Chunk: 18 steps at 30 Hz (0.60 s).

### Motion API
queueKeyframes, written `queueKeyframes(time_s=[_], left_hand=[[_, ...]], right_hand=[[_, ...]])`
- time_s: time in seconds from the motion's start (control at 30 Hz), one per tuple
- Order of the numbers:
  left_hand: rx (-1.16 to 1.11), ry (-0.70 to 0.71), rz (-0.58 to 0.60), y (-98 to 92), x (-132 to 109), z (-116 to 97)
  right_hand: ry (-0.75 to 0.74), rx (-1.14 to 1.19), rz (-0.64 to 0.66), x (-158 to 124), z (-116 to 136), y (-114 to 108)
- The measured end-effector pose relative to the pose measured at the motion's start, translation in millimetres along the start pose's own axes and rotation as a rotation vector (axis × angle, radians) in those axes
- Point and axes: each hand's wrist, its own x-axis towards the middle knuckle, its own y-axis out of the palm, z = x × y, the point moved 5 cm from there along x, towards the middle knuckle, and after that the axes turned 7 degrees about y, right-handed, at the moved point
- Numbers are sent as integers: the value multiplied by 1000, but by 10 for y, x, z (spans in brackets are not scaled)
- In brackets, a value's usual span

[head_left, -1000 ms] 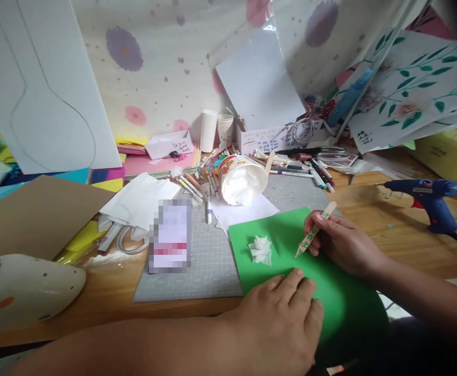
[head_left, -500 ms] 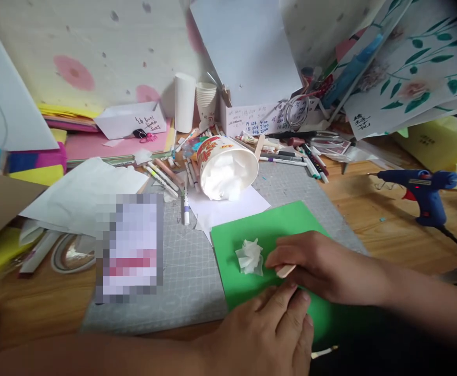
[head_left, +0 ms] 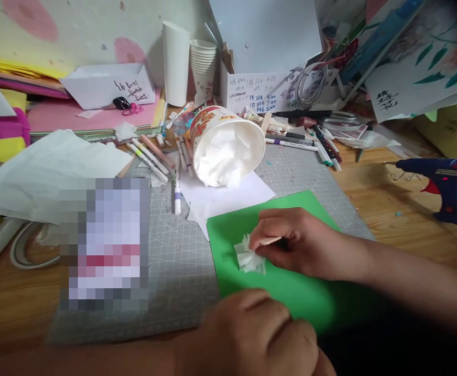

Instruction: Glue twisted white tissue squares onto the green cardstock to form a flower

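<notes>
In the head view my right hand point(head_left: 291, 240) pinches a flat wooden craft stick point(head_left: 271, 241). Its fingertips are over the right side of a crumpled tuft of white tissue paper point(head_left: 248, 256); whether they press on it I cannot tell. The tuft lies on a green sheet point(head_left: 291, 292). Closer to me, my left hand point(head_left: 260, 334) is closed, knuckles up, in front of the green sheet's near edge. What it holds, if anything, is hidden.
A paper tub point(head_left: 228, 151) stuffed with white tissue lies tipped beyond the green sheet. Several markers point(head_left: 322, 146) are scattered around it on a grey cutting mat point(head_left: 173, 282). A blue glue gun point(head_left: 447, 183) stands at right, a tape roll point(head_left: 28, 250) at left.
My right hand has moved left and slightly up, onto the tissue tuft. My left hand has drawn back from it and curled its fingers. The camera view has shifted closer.
</notes>
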Motion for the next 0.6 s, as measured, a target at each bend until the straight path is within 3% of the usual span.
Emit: queueKeyframes(time_s=[0.07, 0.17, 0.2, 0.3, 0.6], left_hand=[[35, -170, -31, -220, 42, 195], [104, -251, 240, -353, 55, 455], [122, -285, 256, -392, 45, 537], [85, -314, 295, -375, -1, 664], [-8, -403, 366, -257, -72, 711]], right_hand=[[9, 23, -11, 13, -38, 2], [26, 21, -18, 17, -76, 4], [32, 21, -21, 14, -83, 3], [41, 33, -36, -2, -90, 5], [47, 33, -61, -10, -115, 35]])
